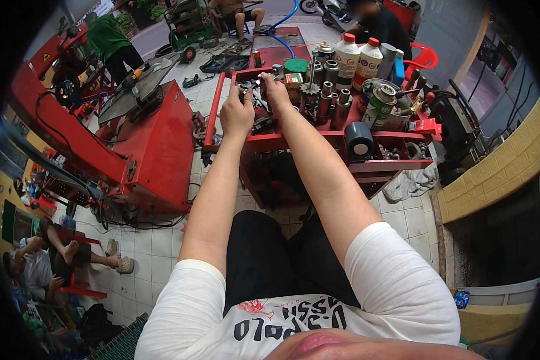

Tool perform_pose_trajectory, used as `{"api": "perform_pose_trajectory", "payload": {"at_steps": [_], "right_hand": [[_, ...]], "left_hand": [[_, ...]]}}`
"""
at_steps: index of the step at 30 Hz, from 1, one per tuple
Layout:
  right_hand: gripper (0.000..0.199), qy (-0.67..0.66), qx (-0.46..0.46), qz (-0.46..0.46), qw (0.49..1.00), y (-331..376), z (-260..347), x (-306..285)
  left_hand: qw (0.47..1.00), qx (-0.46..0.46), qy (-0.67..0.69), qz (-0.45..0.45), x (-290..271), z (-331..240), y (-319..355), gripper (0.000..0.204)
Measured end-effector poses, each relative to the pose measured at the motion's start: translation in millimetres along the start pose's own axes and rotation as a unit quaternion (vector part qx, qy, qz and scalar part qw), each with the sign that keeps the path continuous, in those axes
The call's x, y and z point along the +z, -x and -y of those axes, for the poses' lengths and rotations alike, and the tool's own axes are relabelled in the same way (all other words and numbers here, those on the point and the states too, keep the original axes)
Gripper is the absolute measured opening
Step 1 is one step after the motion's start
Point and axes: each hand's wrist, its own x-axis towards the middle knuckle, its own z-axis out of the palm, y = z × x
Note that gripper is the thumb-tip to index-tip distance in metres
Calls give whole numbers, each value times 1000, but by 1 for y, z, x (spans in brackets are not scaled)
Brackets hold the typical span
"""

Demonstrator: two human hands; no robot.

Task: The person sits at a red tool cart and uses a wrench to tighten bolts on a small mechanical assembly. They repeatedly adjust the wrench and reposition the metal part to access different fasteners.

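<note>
White shirt (183, 315), hands (237, 113) over red tray (264, 143), metal sockets (341, 111) and bottles (347, 61) inside

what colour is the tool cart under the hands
The tool cart is red, best seen in the head view.

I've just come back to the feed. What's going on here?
A person has both bare hands close together over the left part of a red tool cart. The left hand and right hand have small shiny metal bits at their fingertips, too small to name or to tell how they're held. To the right stand metal sockets, white bottles with red caps and a green can.
</note>
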Motion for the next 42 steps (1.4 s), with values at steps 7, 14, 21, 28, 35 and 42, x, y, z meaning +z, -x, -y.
{"api": "perform_pose_trajectory", "payload": {"at_steps": [7, 14, 21, 28, 35, 42], "right_hand": [[37, -2, -1, 12, 1000, 1, 0, 1], [36, 8, 11, 19, 1000, -3, 1, -4], [51, 54, -4, 34, 998, 11, 9, 7], [59, 94, -130, -55, 985, 1, 1, -3], [54, 70, -194, -71, 976, -17, -10, 1], [50, 225, -315, -53, 920, 19, 7, 10]], "left_hand": [[998, -22, -41, 31, 1, 8, -2, 53], [996, -62, -8, 59, 2, 0, -2, 57], [996, -75, 29, 42, 5, 16, -7, 56], [991, -38, 129, 16, 4, 3, -3, 47], [955, -76, 283, -51, 20, 46, -12, 47], [803, -283, 498, -164, -9, 36, -14, 65]]}}
